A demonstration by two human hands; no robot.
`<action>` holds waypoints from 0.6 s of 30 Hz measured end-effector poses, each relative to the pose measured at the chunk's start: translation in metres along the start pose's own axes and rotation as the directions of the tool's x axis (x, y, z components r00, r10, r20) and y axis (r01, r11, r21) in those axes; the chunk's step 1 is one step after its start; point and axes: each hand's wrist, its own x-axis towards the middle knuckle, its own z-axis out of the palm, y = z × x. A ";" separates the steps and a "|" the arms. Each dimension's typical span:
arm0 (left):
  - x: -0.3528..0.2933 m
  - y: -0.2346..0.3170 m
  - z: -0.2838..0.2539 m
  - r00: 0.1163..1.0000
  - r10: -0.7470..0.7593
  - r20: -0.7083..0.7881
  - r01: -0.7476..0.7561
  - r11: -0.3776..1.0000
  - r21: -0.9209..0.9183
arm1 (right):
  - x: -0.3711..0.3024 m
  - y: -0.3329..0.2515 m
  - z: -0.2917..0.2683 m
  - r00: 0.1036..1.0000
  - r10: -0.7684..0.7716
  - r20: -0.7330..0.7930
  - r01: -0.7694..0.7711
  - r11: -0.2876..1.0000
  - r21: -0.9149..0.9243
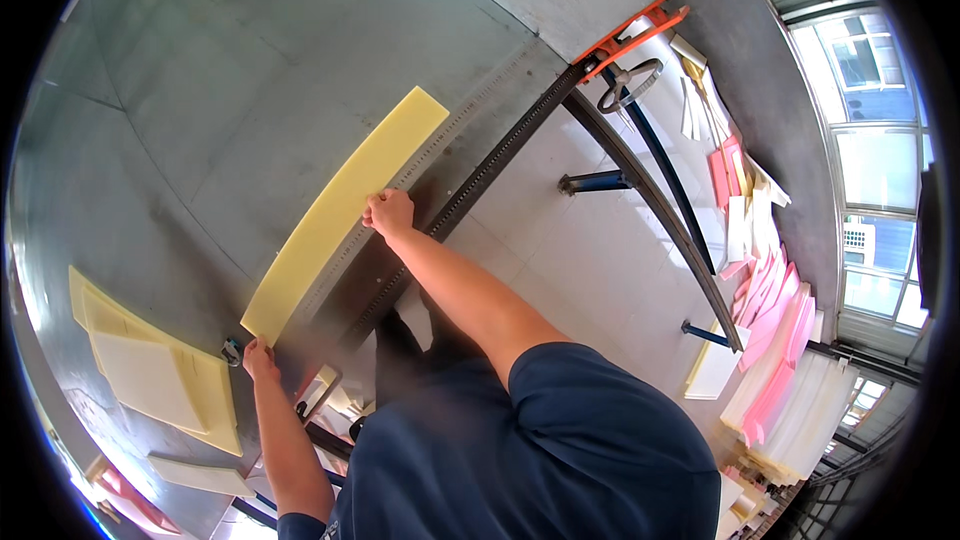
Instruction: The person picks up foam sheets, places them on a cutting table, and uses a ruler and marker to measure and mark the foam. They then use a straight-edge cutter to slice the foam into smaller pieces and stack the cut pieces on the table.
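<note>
A long yellow foam strip (345, 210) lies flat on the grey metal table (190, 70), slanting from lower left to upper right beside a ruler scale (440, 145). Its lower left corner is pinched between the fingers of my left hand (262, 360). Farther along, my right hand (388, 212) has its fingers curled at the strip's near edge, gripping it there. Right of the left hand's corner, the near table edge carries a dark toothed rail (490, 165).
Stacked yellow and white foam sheets (150, 370) rest at the table's left. An orange metal bar (640, 25) and a handwheel (630, 85) stand at the far right corner. Pink and white foam pieces (770, 310) are heaped on the floor near the windows.
</note>
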 end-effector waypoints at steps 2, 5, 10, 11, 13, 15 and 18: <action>0.000 0.000 0.001 1.000 0.001 0.009 -0.001 1.000 -0.002 | 0.006 0.007 0.000 1.000 -0.010 -0.002 0.010 1.000 0.018; -0.002 0.001 0.005 1.000 0.012 -0.016 -0.011 0.998 0.058 | 0.008 0.011 -0.002 1.000 -0.020 -0.014 0.020 0.999 0.034; 0.007 -0.008 0.000 0.999 0.042 -0.002 -0.042 0.999 0.035 | -0.014 -0.014 -0.016 0.999 -0.041 0.004 0.041 0.974 -0.223; 0.009 -0.010 -0.001 0.999 0.046 0.007 -0.046 0.999 0.028 | -0.015 -0.013 -0.017 0.979 -0.202 -0.035 0.176 0.915 -0.363; 0.015 -0.016 0.002 0.999 0.030 0.024 -0.032 0.996 0.085 | -0.016 -0.012 -0.018 0.859 -0.511 -0.029 0.383 0.678 -0.627; 0.009 -0.017 -0.001 1.000 -0.006 -0.018 0.009 0.988 0.154 | -0.015 -0.020 -0.009 0.597 -0.789 0.143 0.587 0.309 -0.748; -0.037 0.011 0.015 0.994 0.064 -0.091 -0.053 0.991 0.123 | -0.009 -0.049 -0.019 0.323 -0.821 0.471 0.769 -0.062 -0.636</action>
